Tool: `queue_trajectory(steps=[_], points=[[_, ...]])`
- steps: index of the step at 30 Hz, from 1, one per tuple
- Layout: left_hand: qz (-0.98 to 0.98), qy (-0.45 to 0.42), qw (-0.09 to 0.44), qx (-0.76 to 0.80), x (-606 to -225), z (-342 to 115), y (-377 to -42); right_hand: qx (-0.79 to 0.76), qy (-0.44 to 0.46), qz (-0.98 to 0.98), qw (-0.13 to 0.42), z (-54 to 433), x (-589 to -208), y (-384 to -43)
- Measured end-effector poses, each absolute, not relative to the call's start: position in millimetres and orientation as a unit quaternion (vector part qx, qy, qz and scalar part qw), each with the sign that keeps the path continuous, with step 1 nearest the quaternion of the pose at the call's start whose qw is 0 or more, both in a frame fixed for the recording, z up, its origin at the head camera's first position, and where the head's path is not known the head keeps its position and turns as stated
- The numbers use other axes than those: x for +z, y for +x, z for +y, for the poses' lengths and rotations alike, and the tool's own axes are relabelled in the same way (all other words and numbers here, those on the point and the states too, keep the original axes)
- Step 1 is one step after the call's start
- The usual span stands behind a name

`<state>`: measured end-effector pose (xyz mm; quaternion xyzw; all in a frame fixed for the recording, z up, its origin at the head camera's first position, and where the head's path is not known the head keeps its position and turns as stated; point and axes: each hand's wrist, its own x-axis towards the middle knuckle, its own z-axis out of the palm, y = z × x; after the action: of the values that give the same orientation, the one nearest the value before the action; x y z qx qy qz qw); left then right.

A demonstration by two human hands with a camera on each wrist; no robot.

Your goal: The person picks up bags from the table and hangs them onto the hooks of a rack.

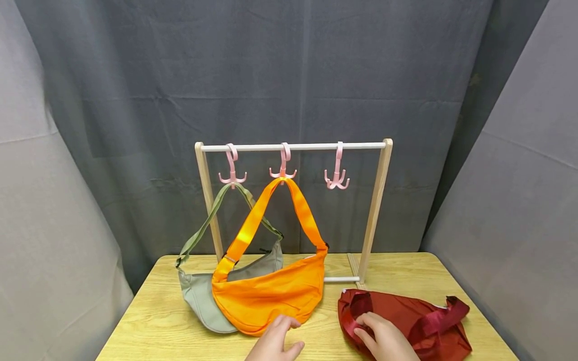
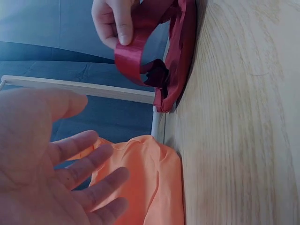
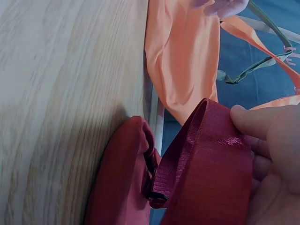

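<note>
1. Your right hand (image 1: 386, 336) pinches the red strap (image 3: 206, 178) between thumb and fingers; the right wrist view shows the strap raised in a loop.
2. The red bag (image 1: 402, 306) lies on the tabletop (image 1: 149, 313) under that hand, its body stretching toward your hand's 2 o'clock.
3. Your left hand (image 1: 275, 341) is spread and holds nothing; from it, the red bag sits at about 3 o'clock, well apart.
4. At your left hand's 12 o'clock is the orange bag (image 1: 275, 298), hung from the middle pink hook (image 1: 283, 160).
5. At its 10 o'clock, partly behind the orange one, hangs the grey-green bag (image 1: 205, 301).
</note>
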<state>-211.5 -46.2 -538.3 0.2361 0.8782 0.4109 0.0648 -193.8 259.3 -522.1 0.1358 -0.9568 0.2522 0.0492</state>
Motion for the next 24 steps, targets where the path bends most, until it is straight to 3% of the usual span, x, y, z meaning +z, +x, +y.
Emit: queue_trajectory(steps=[7,24], points=[[0.871,0.260,0.029,0.416,-537,-43,-209,0.253,0.150,-0.953,0.066,257,-520,-192],[0.858,0.295,0.011,0.421,-532,-26,-211,0.263,0.151,-0.950,0.072,251,-514,-187]])
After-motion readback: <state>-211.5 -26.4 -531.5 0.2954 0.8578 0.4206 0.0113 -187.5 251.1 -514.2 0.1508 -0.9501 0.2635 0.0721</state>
